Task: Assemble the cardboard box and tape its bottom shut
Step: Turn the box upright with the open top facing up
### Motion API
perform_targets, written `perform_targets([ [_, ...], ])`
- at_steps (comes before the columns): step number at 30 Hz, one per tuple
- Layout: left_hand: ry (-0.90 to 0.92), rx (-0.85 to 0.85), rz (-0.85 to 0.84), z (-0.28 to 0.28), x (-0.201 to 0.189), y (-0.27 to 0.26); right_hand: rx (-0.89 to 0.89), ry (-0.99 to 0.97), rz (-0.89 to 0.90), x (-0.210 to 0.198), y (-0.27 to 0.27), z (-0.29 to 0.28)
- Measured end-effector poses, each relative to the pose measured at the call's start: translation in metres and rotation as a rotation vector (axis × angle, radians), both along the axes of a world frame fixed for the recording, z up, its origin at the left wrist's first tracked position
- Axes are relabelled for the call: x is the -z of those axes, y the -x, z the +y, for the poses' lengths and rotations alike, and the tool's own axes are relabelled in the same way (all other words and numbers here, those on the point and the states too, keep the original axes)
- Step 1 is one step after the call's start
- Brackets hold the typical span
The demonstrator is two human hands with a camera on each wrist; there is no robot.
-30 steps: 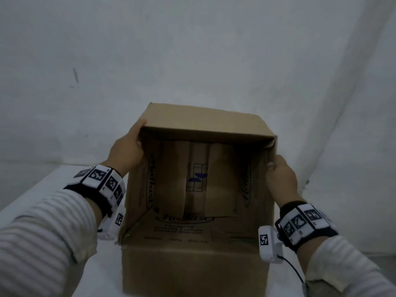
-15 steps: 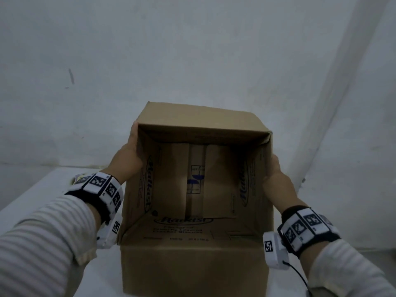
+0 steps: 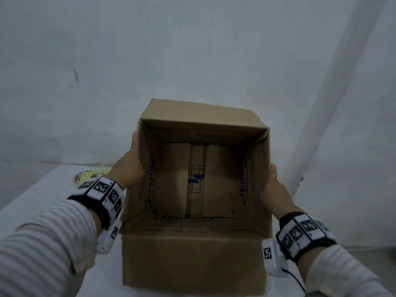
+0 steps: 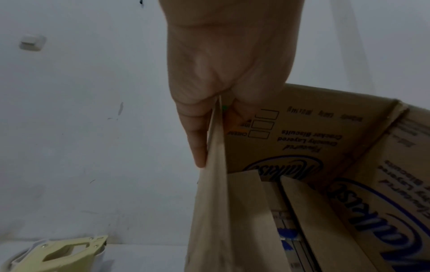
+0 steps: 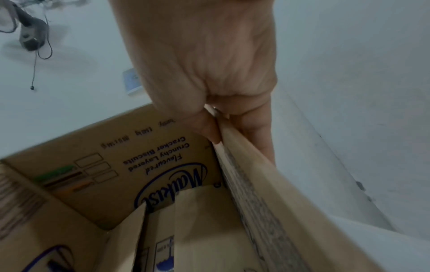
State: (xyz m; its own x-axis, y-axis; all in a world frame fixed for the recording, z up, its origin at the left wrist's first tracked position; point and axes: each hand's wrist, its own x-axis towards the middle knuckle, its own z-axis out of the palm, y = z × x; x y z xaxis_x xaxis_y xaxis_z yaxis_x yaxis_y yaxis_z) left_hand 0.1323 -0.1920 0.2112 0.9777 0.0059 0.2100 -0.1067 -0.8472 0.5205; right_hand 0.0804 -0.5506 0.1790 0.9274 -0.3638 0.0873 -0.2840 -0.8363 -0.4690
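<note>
White counter against a plain pale wall; a few dark scuffs on the wall, a vertical corner ridge to the right. Left wrist view shows a small white wall fitting high up. Right wrist view shows a grey object with a dangling cord and a pale switch plate on the wall; can't tell what the grey object is.

Cardboard box stands on the counter between both hands, open side facing the camera, printed faces turned inward. Inner flaps at the far end are folded in, with a gap between them showing a blue graphic.

Left hand grips the box's left wall edge: fingers on the outside, thumb inside, cardboard pinched between. Right hand does the same on the right wall edge: thumb inside, fingers down the outside. Both hands closed on the panels, not spread.

Print: blue oval script logo on the inside walls, partly readable, looks like "Malkist". Upside down near the fingers: "Flavoured Crunchy Layered Cracker Biscuits", a column of empty checkboxes with "CHEESE" beside one, and green, brown and orange colour bars. Smaller text is too blurred.

Cream tape dispenser lies on the counter just left of the left hand, clear of the box.
</note>
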Motion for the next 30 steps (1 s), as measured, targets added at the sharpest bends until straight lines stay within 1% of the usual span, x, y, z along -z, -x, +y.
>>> perform_targets([
  [2,-0.009,-0.002,-0.052,0.004,-0.001,-0.005,-0.01,0.093,0.005,-0.001,-0.006,-0.006],
  [4,0.021,-0.004,-0.095,0.008,0.002,-0.008,-0.041,0.054,-0.03,-0.002,-0.007,-0.011],
  [7,0.093,-0.03,-0.028,0.017,0.013,-0.006,-0.113,0.008,-0.066,-0.006,0.002,-0.011],
  [10,0.165,0.043,0.073,0.026,0.03,-0.002,-0.149,0.016,0.049,0.0,0.012,-0.005],
  [12,0.162,0.048,0.122,0.03,0.044,0.002,-0.155,0.044,0.119,0.005,0.019,0.003],
  [14,0.153,0.038,0.138,0.03,0.053,0.006,-0.137,0.054,0.154,0.007,0.025,0.013],
  [17,0.127,0.035,0.107,0.029,0.057,0.006,-0.082,-0.05,0.084,0.003,0.03,0.023],
  [20,0.108,-0.04,0.069,0.033,0.056,0.001,-0.042,-0.054,0.117,0.0,0.031,0.025],
  [23,0.094,-0.139,0.035,0.034,0.053,-0.003,-0.066,-0.063,0.142,-0.006,0.034,0.03],
  [26,0.184,-0.184,0.049,0.028,0.051,-0.004,-0.137,-0.132,0.162,-0.007,0.04,0.033],
  [28,0.282,-0.159,0.058,0.023,0.053,-0.004,-0.173,-0.088,0.202,-0.004,0.044,0.035],
  [30,0.332,-0.155,0.066,0.022,0.055,-0.004,-0.148,-0.062,0.169,-0.004,0.047,0.039],
])
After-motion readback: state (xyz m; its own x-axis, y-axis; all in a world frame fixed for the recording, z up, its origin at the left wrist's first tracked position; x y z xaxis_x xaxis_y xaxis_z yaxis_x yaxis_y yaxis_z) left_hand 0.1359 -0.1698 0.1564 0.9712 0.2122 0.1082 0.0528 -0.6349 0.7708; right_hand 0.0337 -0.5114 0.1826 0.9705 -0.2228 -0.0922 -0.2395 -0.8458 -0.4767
